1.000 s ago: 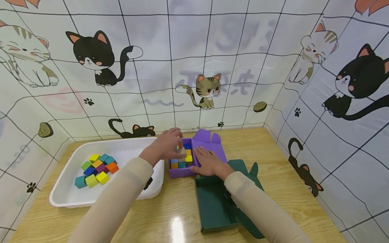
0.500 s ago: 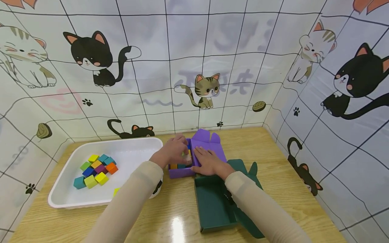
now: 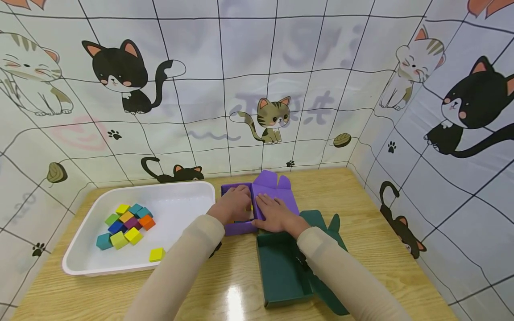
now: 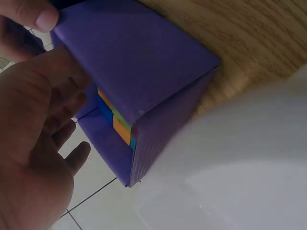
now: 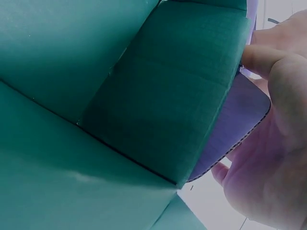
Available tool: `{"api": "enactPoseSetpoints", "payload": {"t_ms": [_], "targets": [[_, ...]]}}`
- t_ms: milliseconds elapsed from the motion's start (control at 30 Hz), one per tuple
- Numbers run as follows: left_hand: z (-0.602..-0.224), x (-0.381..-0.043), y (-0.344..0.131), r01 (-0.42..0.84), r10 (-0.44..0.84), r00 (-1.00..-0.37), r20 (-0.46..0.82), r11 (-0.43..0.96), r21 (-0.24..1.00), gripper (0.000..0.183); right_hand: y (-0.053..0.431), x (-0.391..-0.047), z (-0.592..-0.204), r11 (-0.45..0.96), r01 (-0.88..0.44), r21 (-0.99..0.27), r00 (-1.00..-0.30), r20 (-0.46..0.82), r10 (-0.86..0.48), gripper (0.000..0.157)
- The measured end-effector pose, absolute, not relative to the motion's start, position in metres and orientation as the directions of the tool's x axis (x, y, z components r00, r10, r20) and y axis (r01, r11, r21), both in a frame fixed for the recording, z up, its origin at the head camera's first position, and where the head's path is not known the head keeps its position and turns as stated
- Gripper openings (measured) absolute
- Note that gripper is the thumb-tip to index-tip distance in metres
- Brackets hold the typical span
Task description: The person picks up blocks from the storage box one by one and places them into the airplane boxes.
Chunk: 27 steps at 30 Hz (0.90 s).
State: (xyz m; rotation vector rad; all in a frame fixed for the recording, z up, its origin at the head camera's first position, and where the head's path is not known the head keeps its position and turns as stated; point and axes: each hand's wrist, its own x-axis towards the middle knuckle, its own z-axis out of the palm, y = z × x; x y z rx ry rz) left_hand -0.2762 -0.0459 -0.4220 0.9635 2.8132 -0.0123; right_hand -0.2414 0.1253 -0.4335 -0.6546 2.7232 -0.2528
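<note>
The purple box (image 3: 240, 229) stands on the tabletop (image 3: 385, 254), coloured blocks (image 4: 122, 128) inside. The left hand (image 3: 234, 205) dips into it; whether it grips a block, I cannot tell. The right hand (image 3: 278, 215) rests, fingers straight, on the box's open lid (image 3: 287, 196). 11 blocks (image 3: 133, 223) cluster in the white tray (image 3: 180, 200), 1 yellow block (image 3: 157, 255) apart. An open green box (image 3: 283, 269) sits just in front, to the right.

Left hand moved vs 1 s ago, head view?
Yes. Against the purple box, the left hand has shifted right and slightly lower in the frame, from mostly left of it to mostly over its interior.
</note>
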Motion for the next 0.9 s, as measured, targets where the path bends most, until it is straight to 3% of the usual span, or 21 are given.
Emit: {"api": "enactPoseSetpoints", "payload": {"t_ms": [367, 900], "targets": [[-0.429, -0.275, -0.037, 0.586, 0.574, -0.804, -0.154, 0.808, -0.05, 0.024, 0.125, -0.239, -0.431, 0.878, -0.411, -0.245, -0.841, -0.27, -0.469, 0.078], [-0.431, -0.275, -0.038, 0.57, 0.556, -0.816, -0.159, 0.819, -0.059, 0.025, 0.124, -0.238, -0.43, 0.882, -0.406, -0.24, -0.843, -0.273, -0.463, 0.078]]}}
